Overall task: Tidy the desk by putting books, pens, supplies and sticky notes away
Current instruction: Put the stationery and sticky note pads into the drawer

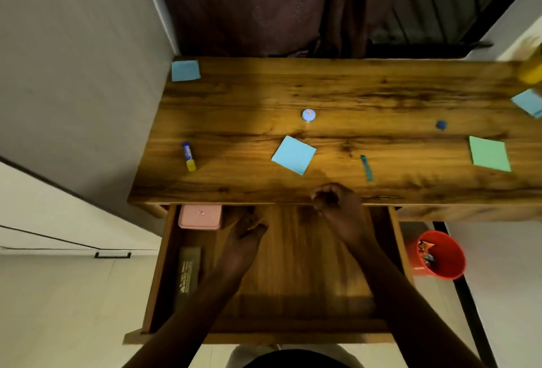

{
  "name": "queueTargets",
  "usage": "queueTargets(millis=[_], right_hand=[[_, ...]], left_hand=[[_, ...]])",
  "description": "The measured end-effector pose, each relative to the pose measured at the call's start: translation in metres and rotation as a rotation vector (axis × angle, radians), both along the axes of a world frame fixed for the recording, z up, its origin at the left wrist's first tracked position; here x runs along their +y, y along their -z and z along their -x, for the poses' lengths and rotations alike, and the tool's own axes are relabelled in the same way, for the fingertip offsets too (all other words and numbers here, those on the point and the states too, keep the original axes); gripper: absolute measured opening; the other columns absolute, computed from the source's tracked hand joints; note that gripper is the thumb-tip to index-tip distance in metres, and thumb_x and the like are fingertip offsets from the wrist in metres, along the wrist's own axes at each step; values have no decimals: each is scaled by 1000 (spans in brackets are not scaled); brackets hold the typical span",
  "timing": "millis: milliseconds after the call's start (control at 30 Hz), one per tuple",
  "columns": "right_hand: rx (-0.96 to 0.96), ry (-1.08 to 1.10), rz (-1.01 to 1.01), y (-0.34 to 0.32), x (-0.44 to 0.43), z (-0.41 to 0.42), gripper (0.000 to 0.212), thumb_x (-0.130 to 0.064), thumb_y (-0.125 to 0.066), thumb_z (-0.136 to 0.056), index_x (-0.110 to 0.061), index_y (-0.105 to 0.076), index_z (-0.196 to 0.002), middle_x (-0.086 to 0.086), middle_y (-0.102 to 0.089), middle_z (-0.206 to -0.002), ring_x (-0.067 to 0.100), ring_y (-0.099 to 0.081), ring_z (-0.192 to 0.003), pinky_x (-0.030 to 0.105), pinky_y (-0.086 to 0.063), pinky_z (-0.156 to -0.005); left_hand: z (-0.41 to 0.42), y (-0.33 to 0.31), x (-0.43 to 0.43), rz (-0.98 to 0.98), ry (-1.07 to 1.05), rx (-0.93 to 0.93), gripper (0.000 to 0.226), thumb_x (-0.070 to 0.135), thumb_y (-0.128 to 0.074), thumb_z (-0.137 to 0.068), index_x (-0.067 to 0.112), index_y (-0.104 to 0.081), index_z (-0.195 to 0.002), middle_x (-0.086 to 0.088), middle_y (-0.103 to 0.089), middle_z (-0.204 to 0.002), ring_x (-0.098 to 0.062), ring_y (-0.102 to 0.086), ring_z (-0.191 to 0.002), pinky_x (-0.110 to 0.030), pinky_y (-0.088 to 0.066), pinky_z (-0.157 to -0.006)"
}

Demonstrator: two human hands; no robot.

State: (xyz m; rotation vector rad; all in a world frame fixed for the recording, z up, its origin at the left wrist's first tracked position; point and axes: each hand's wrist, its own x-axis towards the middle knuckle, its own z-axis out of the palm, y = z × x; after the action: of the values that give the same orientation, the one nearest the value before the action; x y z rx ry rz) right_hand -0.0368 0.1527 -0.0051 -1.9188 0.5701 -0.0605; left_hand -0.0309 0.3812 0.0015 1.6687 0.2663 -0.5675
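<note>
While right fingers (322, 195) curl, left fingers (257, 226) unclear, open drawer (293, 268), sticky notes (293, 155) on wooden desk (352, 89)

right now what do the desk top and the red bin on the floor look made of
Desk top: wood or wood-look laminate, semi-gloss; streaky grain and a light glare.
Red bin: probably plastic; smooth, evenly coloured thin wall.

home study corner | wooden desk (322, 89) | curtain (249, 1) | tiled floor (58, 294)

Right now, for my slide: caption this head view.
Left hand and right hand over the open drawer; sticky notes, glue stick on the desk.
</note>
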Motion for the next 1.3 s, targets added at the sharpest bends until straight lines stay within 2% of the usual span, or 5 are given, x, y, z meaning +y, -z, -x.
queueTargets(millis=[100,400,800,1167,1300], right_hand=[[-24,51,168,-3,-49,-10,12,-14,-74,-89,-20,-73,-99,-12,-74,-93,-6,-66,-85,16,-50,-78],[159,137,475,25,-142,-48,41,-32,-74,-82,-12,-69,-118,14,-70,-114,34,-70,-101,41,-59,-86],[225,14,658,35,-153,-50,22,-17,-62,-93,-5,-71,-110,19,-72,-104,39,-70,-94,42,-57,-80],[31,-53,367,19,-69,-31,22,-25,-74,-90,-20,-76,-111,0,-77,-104,18,-72,-94,33,-58,-80],[-19,-146,235,7,-16,-4,20,-23,-74,-90,-29,-73,-109,-13,-74,-106,1,-67,-94,16,-50,-79]], left_hand=[[-9,-2,-31,-7,-16,-17,28,26,-64,-98,29,-63,-126,7,-61,-131,-17,-57,-124,-50,-48,-107],[-23,0,-84,-53,-17,-19,18,46,-71,-87,50,-70,-105,17,-67,-123,-13,-60,-119,-54,-49,-106],[-21,0,-93,-62,-65,-71,21,33,-68,-94,50,-68,-106,15,-66,-123,-12,-60,-117,-51,-51,-104],[-62,-2,-19,-161,-72,-211,26,8,-62,-97,20,-65,-121,-8,-65,-117,-19,-68,-98,-30,-62,-70],[-109,-9,33,-467,14,-491,25,5,-59,-97,18,-67,-118,0,-69,-109,-11,-67,-91,-16,-54,-75]])
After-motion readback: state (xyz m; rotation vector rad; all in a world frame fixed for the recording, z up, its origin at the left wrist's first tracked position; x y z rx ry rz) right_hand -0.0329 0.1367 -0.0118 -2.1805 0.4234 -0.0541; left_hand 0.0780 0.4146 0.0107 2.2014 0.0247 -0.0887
